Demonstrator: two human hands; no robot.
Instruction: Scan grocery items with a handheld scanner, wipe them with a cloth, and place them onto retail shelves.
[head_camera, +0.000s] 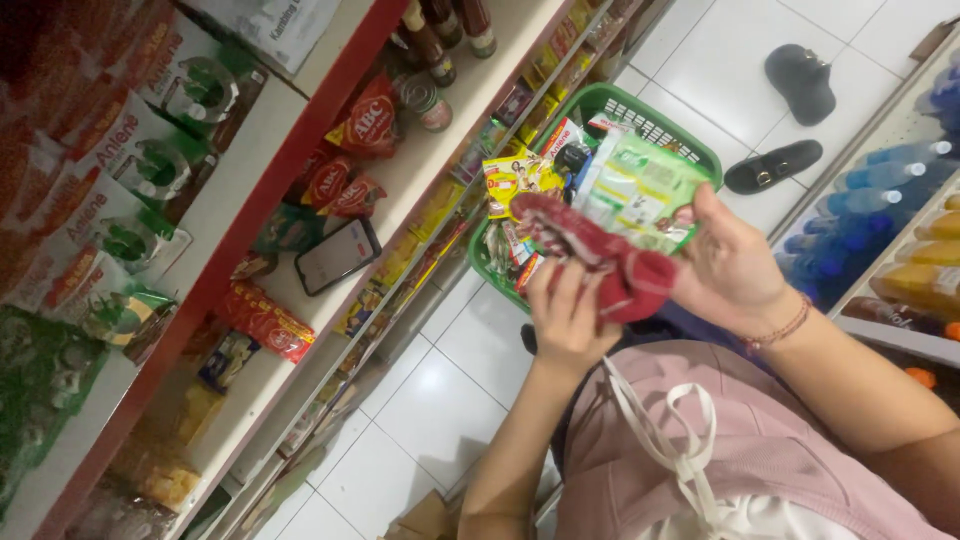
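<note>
Shelves (440, 170) crowd my left; both my left hand (567, 318) and right hand (728, 268) pinch a red pouch (600, 260) over the green basket (640, 110).

A dark phone (337, 256) lies flat on the white shelf (440, 150) at nine o'clock, red sauce pouches (345, 160) just above it. Two black shoes (785, 120) rest on the tiled floor (440, 400) at one o'clock, bottles (900, 210) at three.

Shelf edge (330, 150) crowds left; packed green basket (690, 150) blocks ahead; white floor (470, 390) below seemingly open.
</note>
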